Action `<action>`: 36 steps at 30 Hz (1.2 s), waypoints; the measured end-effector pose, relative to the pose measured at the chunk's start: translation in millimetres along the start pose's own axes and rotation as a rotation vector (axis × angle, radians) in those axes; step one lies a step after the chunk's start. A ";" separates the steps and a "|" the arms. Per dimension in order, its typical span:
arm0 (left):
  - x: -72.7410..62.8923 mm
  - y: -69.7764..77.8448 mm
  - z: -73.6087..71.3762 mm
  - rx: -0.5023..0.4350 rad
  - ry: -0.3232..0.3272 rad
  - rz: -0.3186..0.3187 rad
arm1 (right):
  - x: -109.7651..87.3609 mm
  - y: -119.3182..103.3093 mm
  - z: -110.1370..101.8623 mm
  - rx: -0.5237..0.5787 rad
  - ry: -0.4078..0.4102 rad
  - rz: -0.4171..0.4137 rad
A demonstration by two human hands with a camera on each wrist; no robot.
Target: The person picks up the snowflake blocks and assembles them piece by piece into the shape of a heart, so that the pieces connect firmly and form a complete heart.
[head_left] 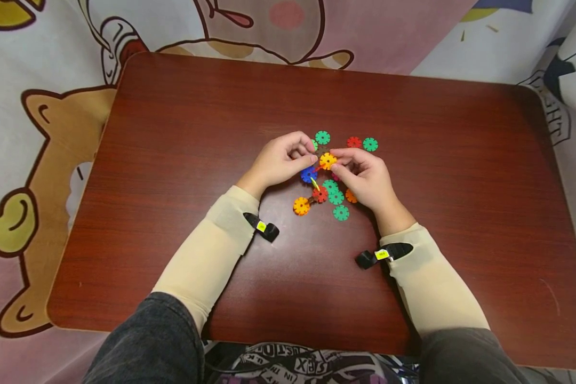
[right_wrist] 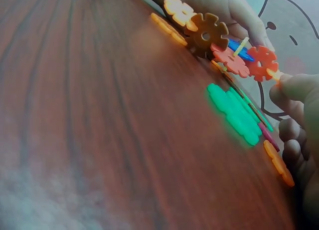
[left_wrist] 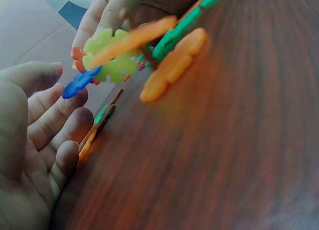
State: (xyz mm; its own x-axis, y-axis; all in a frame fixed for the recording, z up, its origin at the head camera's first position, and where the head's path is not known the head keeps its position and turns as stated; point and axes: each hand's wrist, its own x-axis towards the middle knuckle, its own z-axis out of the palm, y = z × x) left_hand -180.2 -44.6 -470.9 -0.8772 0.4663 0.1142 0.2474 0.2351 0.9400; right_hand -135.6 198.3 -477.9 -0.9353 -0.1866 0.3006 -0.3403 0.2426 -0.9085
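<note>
My right hand (head_left: 367, 178) pinches the edge of a yellow-orange notched disc (head_left: 327, 161) between thumb and fingers. From it runs a joined chain of slotted plastic discs: a red one (right_wrist: 262, 63), a blue one (head_left: 309, 175), a yellow-green one (left_wrist: 112, 56), another red one (head_left: 320, 194), a brown one (right_wrist: 207, 36) and an orange end disc (head_left: 301, 206). My left hand (head_left: 285, 157) is just left of the chain, its thumb and fingers apart around nothing. Its fingers are close to the blue disc; whether they touch it I cannot tell.
Several loose discs lie around the hands on the brown table (head_left: 173, 133): green ones (head_left: 341, 213), a red one (head_left: 353, 142) beside a green one (head_left: 370, 144), and an orange one (head_left: 351, 196) by the right hand. A patterned curtain (head_left: 259, 32) hangs behind.
</note>
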 end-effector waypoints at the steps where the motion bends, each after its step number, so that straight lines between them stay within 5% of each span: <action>1: 0.1 0.2 0.0 0.002 -0.002 0.001 | -0.1 0.2 0.0 -0.016 -0.009 0.002; 9: 1.0 0.3 -0.5 0.028 -0.043 0.011 | -0.4 -0.4 0.3 -0.118 -0.083 -0.035; 22: 1.7 -0.9 -2.6 0.101 -0.092 0.049 | 1.0 -1.1 -0.3 -0.114 -0.102 -0.074; 31: 2.6 -2.0 -2.0 0.046 -0.040 0.014 | 6.2 0.1 -18.4 -0.229 -0.389 -0.142; 36: 2.0 -3.2 -1.7 0.047 -0.038 -0.001 | 6.2 -1.9 -19.6 -0.279 -0.462 -0.177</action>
State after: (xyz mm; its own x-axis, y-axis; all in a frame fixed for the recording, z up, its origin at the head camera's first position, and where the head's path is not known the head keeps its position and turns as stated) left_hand -183.4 -45.9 -473.1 -0.8616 0.4975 0.1003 0.2664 0.2752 0.9237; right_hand -142.7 215.3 -468.6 -0.7434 -0.6295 0.2260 -0.5596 0.4003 -0.7257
